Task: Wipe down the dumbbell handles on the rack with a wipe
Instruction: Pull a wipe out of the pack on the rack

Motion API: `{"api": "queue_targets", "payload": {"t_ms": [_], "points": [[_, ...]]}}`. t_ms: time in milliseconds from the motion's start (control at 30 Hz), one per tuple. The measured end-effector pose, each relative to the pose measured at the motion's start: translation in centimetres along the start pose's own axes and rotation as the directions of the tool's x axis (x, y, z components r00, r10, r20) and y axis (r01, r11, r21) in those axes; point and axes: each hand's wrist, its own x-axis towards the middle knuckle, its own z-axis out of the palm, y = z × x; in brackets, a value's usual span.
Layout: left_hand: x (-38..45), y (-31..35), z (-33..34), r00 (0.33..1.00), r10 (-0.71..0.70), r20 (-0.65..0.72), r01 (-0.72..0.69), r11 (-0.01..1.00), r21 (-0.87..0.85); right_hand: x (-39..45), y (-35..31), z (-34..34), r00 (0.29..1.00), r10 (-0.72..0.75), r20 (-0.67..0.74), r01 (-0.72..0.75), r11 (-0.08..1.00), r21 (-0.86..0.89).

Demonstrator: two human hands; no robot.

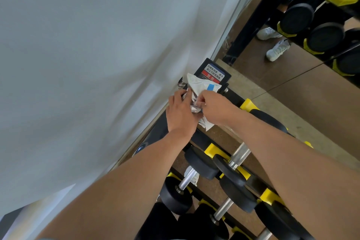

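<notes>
Both my hands meet over the far end of the dumbbell rack (236, 98). My left hand (180, 113) grips a crumpled white and silver wipe packet (200, 85) with a blue stripe. My right hand (213, 108) pinches the packet's torn edge or the wipe inside; which one I cannot tell. Below my arms, black dumbbells with chrome handles lie in yellow cradles: one handle (238, 155) at the middle, another handle (188, 179) lower left, a third handle (223, 210) near the bottom.
A white wall (87, 54) fills the left side. A mirror (311, 45) at the right reflects more dumbbells and white shoes. A black rack post with a red warning label (213, 73) stands just behind the packet. Brown floor shows under the rack.
</notes>
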Motion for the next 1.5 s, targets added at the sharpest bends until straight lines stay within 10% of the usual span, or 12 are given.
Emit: {"api": "queue_targets", "payload": {"t_ms": [533,800,967,1100,1500], "points": [[0.8,1.0,-2.2,0.993,0.014,0.121,-0.015,1.0,0.005,-7.5,-0.4,-4.7,0.916,0.194,-0.35,0.065,0.791,0.609],[-2.9,0.7,-5.5,0.988,0.09,0.124,-0.05,0.954,-0.295,-11.3,-0.3,-3.3,0.874,0.485,-0.036,-0.062,0.183,0.981],[-5.6,2.9,-6.0,0.973,-0.091,0.214,0.222,0.634,-0.741,-13.4,-0.4,-1.7,0.895,0.44,0.069,-0.092,0.031,0.995],[-4.9,2.2,-3.7,0.881,-0.296,0.368,0.465,0.408,-0.785,-13.3,-0.2,0.5,0.821,0.561,0.105,-0.142,0.022,0.99],[0.2,0.8,-1.6,0.963,0.056,0.262,0.002,0.977,-0.214,-12.9,0.3,5.2,0.737,0.649,0.186,-0.186,-0.069,0.98]]}}
